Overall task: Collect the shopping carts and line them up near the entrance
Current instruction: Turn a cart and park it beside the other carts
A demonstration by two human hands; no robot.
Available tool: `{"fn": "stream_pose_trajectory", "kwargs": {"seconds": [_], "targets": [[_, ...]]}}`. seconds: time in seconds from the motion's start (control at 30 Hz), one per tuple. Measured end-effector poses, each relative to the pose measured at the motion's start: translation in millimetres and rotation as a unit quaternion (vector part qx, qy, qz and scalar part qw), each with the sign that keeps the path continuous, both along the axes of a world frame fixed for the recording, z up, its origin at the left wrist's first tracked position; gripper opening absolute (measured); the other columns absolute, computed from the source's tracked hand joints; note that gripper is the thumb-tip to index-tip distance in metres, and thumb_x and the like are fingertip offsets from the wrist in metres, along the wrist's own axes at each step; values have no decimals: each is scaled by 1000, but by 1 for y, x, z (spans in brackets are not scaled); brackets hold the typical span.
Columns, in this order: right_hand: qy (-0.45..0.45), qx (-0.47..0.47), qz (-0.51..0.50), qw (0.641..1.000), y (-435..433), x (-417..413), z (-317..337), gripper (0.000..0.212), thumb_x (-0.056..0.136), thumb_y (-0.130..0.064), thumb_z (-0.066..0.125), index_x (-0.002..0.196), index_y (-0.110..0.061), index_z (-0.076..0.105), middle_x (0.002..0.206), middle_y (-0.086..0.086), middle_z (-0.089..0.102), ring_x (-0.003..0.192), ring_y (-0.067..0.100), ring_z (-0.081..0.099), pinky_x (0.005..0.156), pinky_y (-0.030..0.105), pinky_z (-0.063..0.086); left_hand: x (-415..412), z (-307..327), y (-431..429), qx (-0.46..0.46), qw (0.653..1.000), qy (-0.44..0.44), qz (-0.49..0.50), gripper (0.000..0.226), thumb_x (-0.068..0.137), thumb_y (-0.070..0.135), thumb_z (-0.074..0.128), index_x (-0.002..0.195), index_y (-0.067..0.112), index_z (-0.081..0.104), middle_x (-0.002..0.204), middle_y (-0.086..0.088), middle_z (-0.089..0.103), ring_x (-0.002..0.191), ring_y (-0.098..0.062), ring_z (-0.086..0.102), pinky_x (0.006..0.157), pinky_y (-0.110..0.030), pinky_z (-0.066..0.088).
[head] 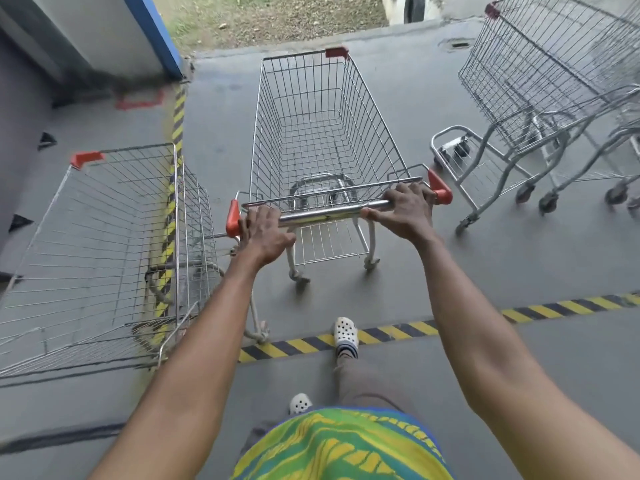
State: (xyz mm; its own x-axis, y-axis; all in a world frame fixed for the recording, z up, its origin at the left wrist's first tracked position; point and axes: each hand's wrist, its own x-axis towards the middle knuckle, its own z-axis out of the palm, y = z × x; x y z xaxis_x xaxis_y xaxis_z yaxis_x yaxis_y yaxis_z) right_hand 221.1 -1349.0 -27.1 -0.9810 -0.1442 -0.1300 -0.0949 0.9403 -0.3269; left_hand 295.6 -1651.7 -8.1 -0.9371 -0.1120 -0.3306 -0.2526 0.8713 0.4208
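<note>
Arms reach forward to the middle cart, empty, standing between a parked cart at left and nested carts at right, probably for steering into line. Grip: left hand and right hand each wrap its handle bar.

Left hand, right hand curled

i see a yellow-and-black hazard stripe crossing the grey floor, a second stripe running away at left beside a red floor marking. beyond lie a blue-edged wall, patchy grass and a drain cover.
</note>
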Motion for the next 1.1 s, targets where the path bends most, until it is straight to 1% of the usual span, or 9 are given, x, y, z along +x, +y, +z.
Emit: {"fn": "stream_pose_trajectory", "kwargs": {"seconds": [0.13, 0.27, 0.37, 0.5, 0.6, 0.77, 0.9, 1.0, 1.1], "targets": [[-5, -8, -10, 1000, -9, 53, 2, 79, 70, -97, 35, 105, -33, 65, 120, -4, 59, 124, 24, 43, 104, 46, 26, 43, 1, -9, 9, 1000, 10, 6, 62, 75, 43, 56, 131, 18, 49, 126, -5, 42, 122, -25, 32, 112, -52, 26], [12, -26, -18, 999, -24, 111, 0, 70, 80, -88, 50, 112, -29, 69, 121, -4, 58, 123, 22, 43, 106, 47, 27, 89, -3, -19, 5, 1000, 25, 17, 61, 77, 42, 63, 131, 16, 49, 131, -7, 42, 124, -26, 32, 113, -52, 26], [22, -27, -20, 999, -28, 143, 1, 68, 81, -87, 51, 113, -29, 69, 121, -3, 59, 122, 21, 44, 107, 47, 28, 121, -2, -20, -13, 999, 37, 3, 57, 82, 39, 65, 129, 12, 48, 133, -10, 41, 128, -29, 31, 111, -51, 26], [35, -29, -19, 999, -24, 176, -2, 73, 78, -91, 49, 112, -30, 70, 119, -4, 62, 124, 23, 45, 104, 46, 28, 157, -2, -21, -19, 999, 39, -11, 60, 89, 36, 66, 138, 10, 43, 148, -15, 34, 140, -32, 23, 118, -50, 17], [44, -32, -20, 998, -21, 198, -5, 85, 71, -97, 37, 110, -29, 70, 119, -6, 63, 124, 24, 45, 106, 47, 29, 181, -3, -20, -31, 998, 54, -28, 60, 88, 36, 68, 137, 11, 43, 144, -14, 38, 136, -30, 27, 114, -46, 22], [69, -26, -16, 997, -15, 228, -11, 73, 76, -93, 43, 100, -29, 68, 110, -9, 62, 117, 24, 48, 94, 35, 21, 214, -11, -22, -38, 995, 81, -45, 58, 89, 34, 66, 139, 13, 43, 138, -12, 43, 133, -29, 34, 116, -47, 23], [105, -46, -1, 993, -12, 249, -15, 63, 79, -86, 51, 95, -28, 66, 105, -8, 62, 111, 24, 48, 96, 46, 34, 236, -18, -25, -54, 990, 119, -56, 48, 82, 21, 65, 127, 15, 49, 123, -6, 49, 109, -21, 38, 99, -40, 30], [116, -56, -4, 992, -11, 257, -15, 67, 77, -90, 48, 93, -27, 67, 103, -8, 63, 109, 23, 47, 97, 53, 40, 248, -20, -26, -69, 987, 131, -62, 47, 79, 16, 64, 124, 13, 48, 119, -8, 50, 102, -17, 31, 96, -40, 33], [117, -63, 1, 991, -12, 264, -15, 73, 75, -94, 44, 91, -26, 66, 101, -8, 63, 109, 24, 48, 97, 54, 40, 257, -20, -29, -74, 985, 140, -62, 47, 81, 14, 63, 125, 12, 49, 120, -9, 51, 101, -16, 29, 95, -38, 31]]}}
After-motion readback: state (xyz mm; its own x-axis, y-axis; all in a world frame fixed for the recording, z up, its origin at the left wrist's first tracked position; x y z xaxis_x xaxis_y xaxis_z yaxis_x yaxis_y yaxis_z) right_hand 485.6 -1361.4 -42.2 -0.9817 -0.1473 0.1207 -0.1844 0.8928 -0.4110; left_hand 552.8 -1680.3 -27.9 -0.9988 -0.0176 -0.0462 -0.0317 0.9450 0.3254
